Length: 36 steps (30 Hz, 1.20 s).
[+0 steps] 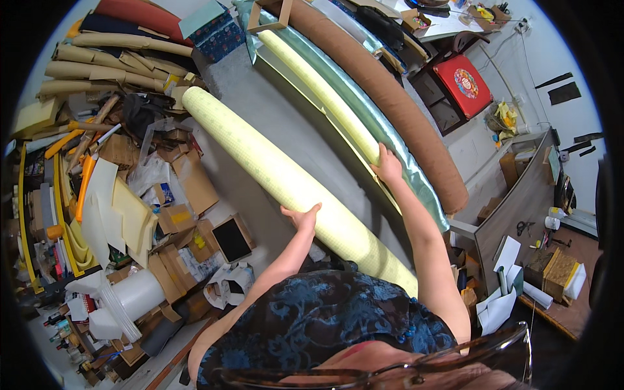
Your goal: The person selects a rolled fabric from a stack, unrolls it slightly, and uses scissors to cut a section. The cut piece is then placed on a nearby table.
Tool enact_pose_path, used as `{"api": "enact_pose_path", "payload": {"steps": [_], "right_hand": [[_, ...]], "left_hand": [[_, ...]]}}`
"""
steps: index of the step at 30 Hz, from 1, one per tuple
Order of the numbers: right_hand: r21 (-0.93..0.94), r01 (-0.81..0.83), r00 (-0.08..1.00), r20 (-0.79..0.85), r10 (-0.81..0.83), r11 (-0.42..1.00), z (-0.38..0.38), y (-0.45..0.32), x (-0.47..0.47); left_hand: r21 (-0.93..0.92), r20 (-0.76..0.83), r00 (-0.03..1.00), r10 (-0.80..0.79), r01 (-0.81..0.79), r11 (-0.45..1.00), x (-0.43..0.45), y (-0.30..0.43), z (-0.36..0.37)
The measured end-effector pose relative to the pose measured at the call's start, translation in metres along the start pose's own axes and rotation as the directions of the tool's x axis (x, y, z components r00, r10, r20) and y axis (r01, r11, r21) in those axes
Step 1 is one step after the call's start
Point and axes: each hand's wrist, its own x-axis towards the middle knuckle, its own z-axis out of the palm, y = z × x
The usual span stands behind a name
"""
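A large pale yellow roll of patterned sheet material [263, 161] lies diagonally before me, its near end beside my torso. My left hand [303, 219] rests on its near side, thumb on top and fingers at its edge. Further right, a thinner pale yellow roll [321, 92] lies beside a shiny green wrapped roll [360, 117]. My right hand [388, 165] is at the near end of that thinner roll, fingers over it; how firmly it grips does not show. A long brown roll [390, 105] lies beyond the green one.
Cardboard boxes, foam sheets [129, 214] and scraps crowd the floor at left. Brown paper-wrapped rolls [105, 70] are stacked at upper left, near a dark patterned box [212, 36]. A red-seated chair [463, 85] stands at upper right. A workbench [565, 243] with scissors is at right.
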Motion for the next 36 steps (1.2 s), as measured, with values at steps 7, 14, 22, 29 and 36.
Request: {"api": "enact_pose_path", "payload": {"steps": [7, 14, 22, 29, 36], "right_hand": [[0.058, 0.222, 0.953, -0.222, -0.204, 0.973, 0.010, -0.053, -0.061], [-0.137, 0.184, 0.983, 0.050, -0.179, 0.973, 0.001, -0.094, -0.137], [-0.254, 0.367, 0.926, 0.003, -0.378, 0.895, 0.049, -0.178, -0.266], [-0.100, 0.329, 0.923, 0.246, -0.297, 0.939, 0.029, -0.197, -0.255], [0.212, 0.012, 0.985, 0.166, -0.048, 0.977, 0.054, -0.125, -0.133]], "left_hand": [[0.096, -0.029, 0.999, -0.022, 0.025, 0.995, -0.001, 0.003, 0.001], [0.232, 0.038, 0.990, -0.134, 0.122, 0.965, -0.008, 0.022, 0.000], [-0.607, 0.625, 0.774, 0.104, 0.398, 0.688, 0.010, 0.005, -0.064], [-0.651, 0.687, 0.711, 0.147, 0.513, 0.560, 0.027, 0.000, -0.089], [-0.351, 0.830, 0.558, -0.001, 0.523, 0.776, 0.059, -0.023, -0.084]]}}
